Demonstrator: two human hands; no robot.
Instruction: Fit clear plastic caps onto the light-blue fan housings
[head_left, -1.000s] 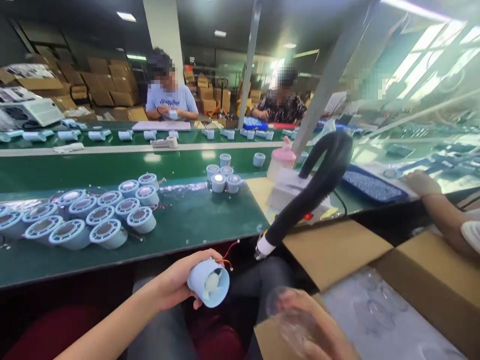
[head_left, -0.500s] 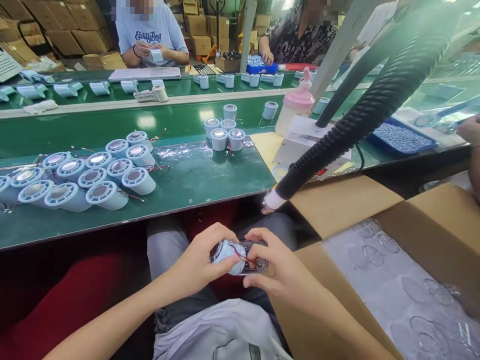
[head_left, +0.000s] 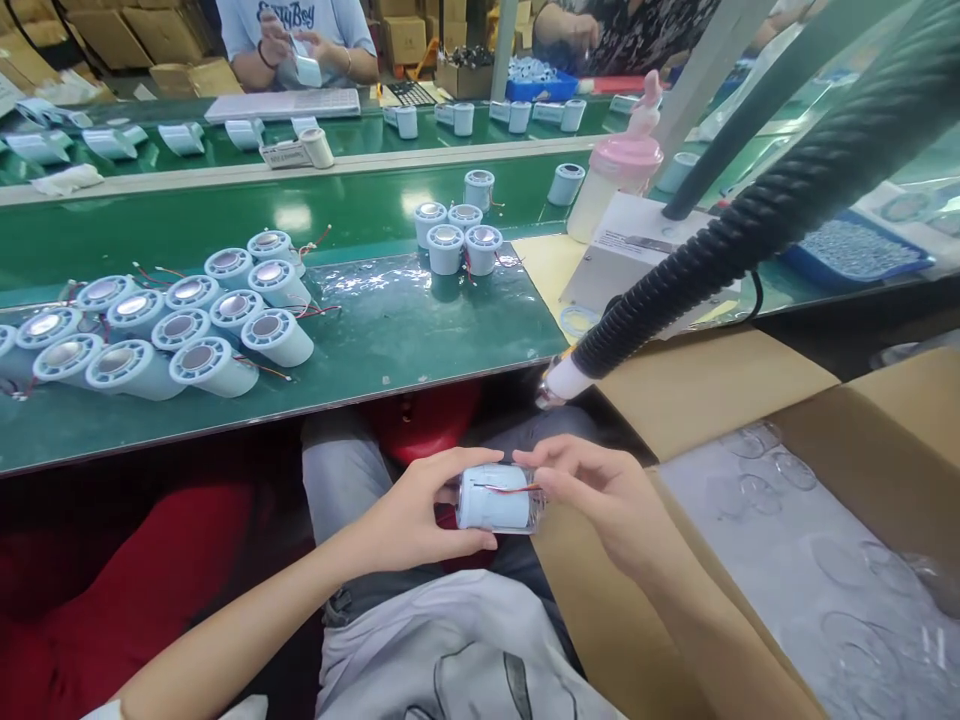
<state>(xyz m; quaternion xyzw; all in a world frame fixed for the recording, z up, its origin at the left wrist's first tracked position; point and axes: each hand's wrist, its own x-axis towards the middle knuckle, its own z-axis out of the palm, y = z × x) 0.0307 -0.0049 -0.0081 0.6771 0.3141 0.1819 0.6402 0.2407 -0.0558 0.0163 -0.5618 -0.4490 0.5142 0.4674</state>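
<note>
Factory assembly line: green conveyor belt (head_left: 360, 215) across mid-frame carrying rows of pale-blue fan housings (head_left: 180, 325); seated workers and stacked cartons (head_left: 161, 30) along the top.

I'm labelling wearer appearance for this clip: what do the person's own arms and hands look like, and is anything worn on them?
Both forearms are bare. The left hand and right hand show no gloves, rings, watch or wristband. No sleeves are visible.

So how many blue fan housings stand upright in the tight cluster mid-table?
4: back-left housing, back-right housing, front-left housing, front-right housing, packed together. Another housing stands apart behind; none looks hidden.
</note>
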